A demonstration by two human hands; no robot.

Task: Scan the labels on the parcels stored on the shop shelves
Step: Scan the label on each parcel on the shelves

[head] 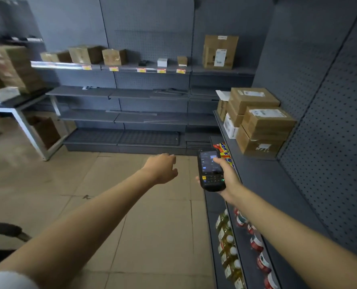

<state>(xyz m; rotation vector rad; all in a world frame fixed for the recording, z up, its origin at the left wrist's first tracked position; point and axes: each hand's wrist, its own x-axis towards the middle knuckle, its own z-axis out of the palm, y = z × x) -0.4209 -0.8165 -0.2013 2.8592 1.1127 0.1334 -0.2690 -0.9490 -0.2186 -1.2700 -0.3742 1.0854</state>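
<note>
The right hand is the closest thing to start with: its grip is wrapped around the scanner, with the thumb lying on the lit screen. The left hand is out in front, just left of the scanner, with its grip spread loose and holding nothing. Below the scanner, on the low shelves, stand bottles and red-topped jars; these are not parcels, so I would skip them. Just past the scanner is a bright snack bag. Beyond it, up and to the right of the scanner, sits the stack of parcels on the side shelf, with white labels on their tops. That stack looks like the next job. To do it well, I think the scanner's front end should point straight at one label at a time and be held steady. The free hand could turn a box if its label faces away. Far past the scanner, on the back shelf, wait more boxes and one tall box for later.
</note>
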